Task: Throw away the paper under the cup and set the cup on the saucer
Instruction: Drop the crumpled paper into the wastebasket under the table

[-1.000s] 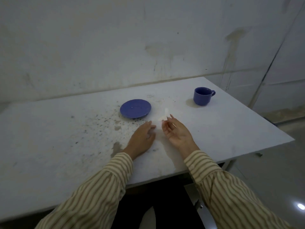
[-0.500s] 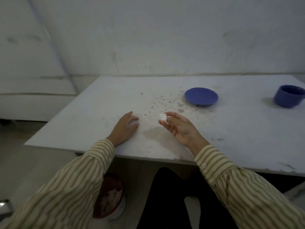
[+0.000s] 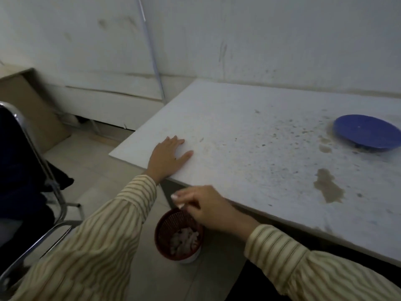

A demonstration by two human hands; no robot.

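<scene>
My right hand (image 3: 206, 208) is off the table's front edge, pinching a small white scrap of paper (image 3: 176, 200) just above a red mesh wastebasket (image 3: 167, 229) on the floor. Crumpled white papers lie inside the basket. My left hand (image 3: 167, 158) rests flat, fingers apart, on the near left corner of the white table (image 3: 238, 131). The blue saucer (image 3: 366, 131) sits bare at the right edge of view. The blue cup is out of view.
Brown stains and dark specks mark the tabletop near the saucer. A metal-framed chair (image 3: 32, 170) with a dark seat stands at the left. A cardboard box (image 3: 26, 101) leans by the wall behind it. Tiled floor lies between chair and table.
My head has turned left and down, so the cup has left the view and the wastebasket shows fully. My right hand carried the paper from above the table to over the basket.
</scene>
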